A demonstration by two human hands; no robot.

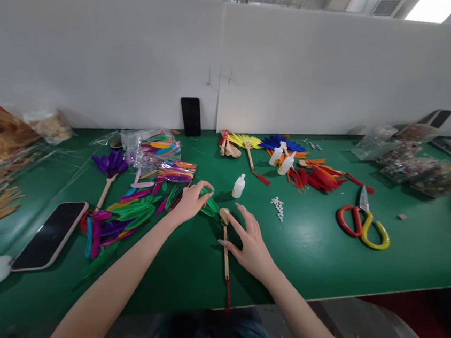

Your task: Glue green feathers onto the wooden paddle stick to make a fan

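In front of me lies a small feather fan with a wooden handle and a red cord at its lower end. Green feathers fan out from its rounded head. My left hand pinches with thumb and forefinger at a green feather at the fan's upper left. My right hand steadies the fan, thumb against the handle and forefinger by the wooden head. Just beyond the fan stands a small white glue bottle.
Loose coloured feathers, a purple feather fan and a phone lie left. Further back are a yellow fan and more glue bottles. White beads, red feathers and scissors lie right.
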